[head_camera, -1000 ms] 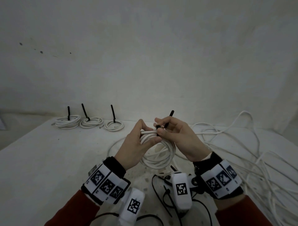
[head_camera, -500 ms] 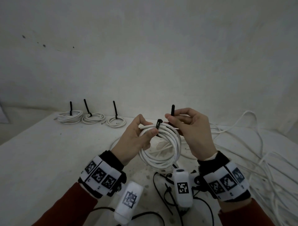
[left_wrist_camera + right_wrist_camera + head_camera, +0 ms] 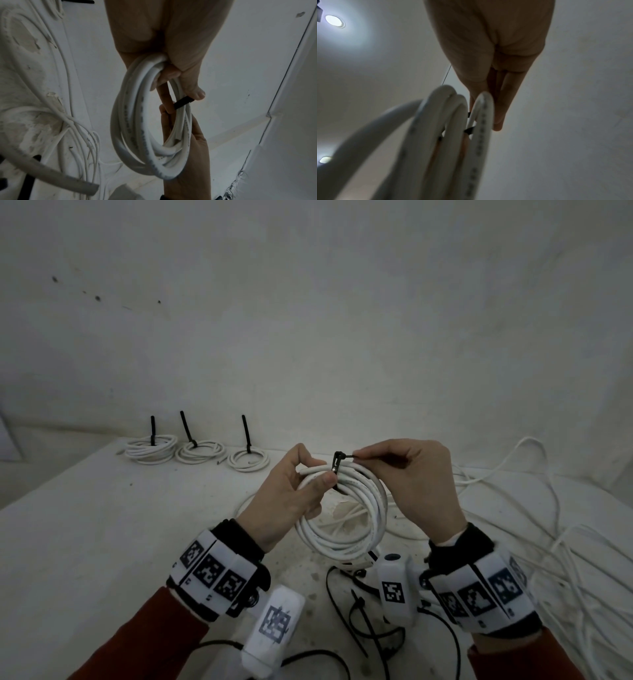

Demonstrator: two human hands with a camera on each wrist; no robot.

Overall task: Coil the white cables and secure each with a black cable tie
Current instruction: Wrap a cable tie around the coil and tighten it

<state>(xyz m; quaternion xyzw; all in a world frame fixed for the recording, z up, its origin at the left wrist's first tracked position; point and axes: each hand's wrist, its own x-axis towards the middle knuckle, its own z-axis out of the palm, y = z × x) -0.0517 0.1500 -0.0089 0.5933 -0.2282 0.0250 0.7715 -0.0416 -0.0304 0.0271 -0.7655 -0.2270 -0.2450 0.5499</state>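
On a white table [image 3: 85, 542] by a white wall [image 3: 342, 320], the left hand [image 3: 284, 501] grips the white coil [image 3: 342, 529] (print unreadable); the right hand [image 3: 414, 484] pinches the black tie [image 3: 337, 462].

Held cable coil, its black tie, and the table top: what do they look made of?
Cable coil: likely smooth plastic-jacketed wire, with a slight sheen and printed markings along it.
Black cable tie: probably matte nylon or plastic; a thin flat strap with a small head.
Table: a white, dull, speckled surface; material unclear.
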